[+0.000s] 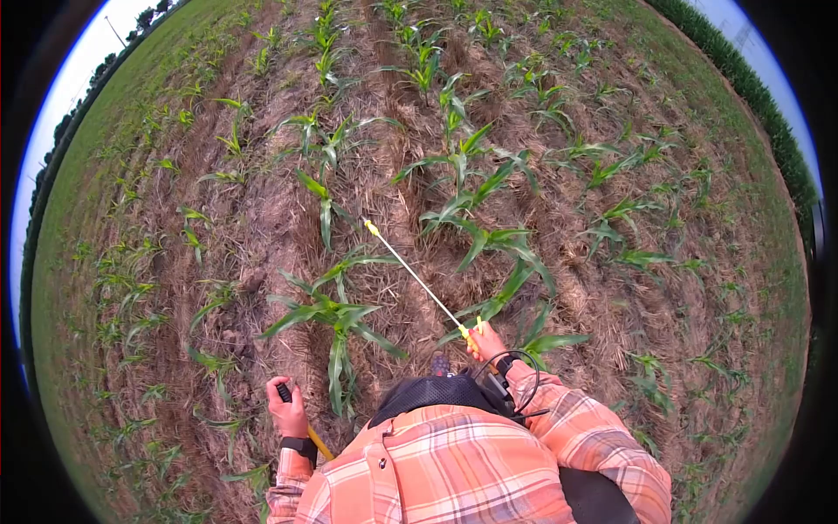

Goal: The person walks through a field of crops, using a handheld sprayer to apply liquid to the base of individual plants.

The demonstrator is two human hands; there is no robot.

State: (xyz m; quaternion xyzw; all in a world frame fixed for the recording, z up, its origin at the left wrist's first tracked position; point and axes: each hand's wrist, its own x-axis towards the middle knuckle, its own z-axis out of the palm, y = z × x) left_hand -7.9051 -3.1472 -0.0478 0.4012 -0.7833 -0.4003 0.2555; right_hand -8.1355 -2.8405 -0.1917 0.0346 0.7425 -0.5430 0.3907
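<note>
My right hand [486,341] is closed around the yellow handle of a spray wand [419,281]. The wand's thin white tube points forward and left, and its yellow nozzle [372,227] hangs over the straw-covered soil between two rows of young corn. A black hose [529,384] loops beside my right wrist. Low on the left, my left hand [290,410] wraps around the black grip [284,392] of a lever, whose yellow rod [320,443] runs back toward my body. A corn plant [339,316] grows ahead of my left hand. Whether liquid leaves the nozzle cannot be made out.
Rows of young corn [463,162] stretch ahead and to both sides, with dry straw [384,175] on the ground between them. More corn leaves [546,341] stand close by my right hand. Taller green plants [759,96] line the field's right edge; grass [113,131] borders the left.
</note>
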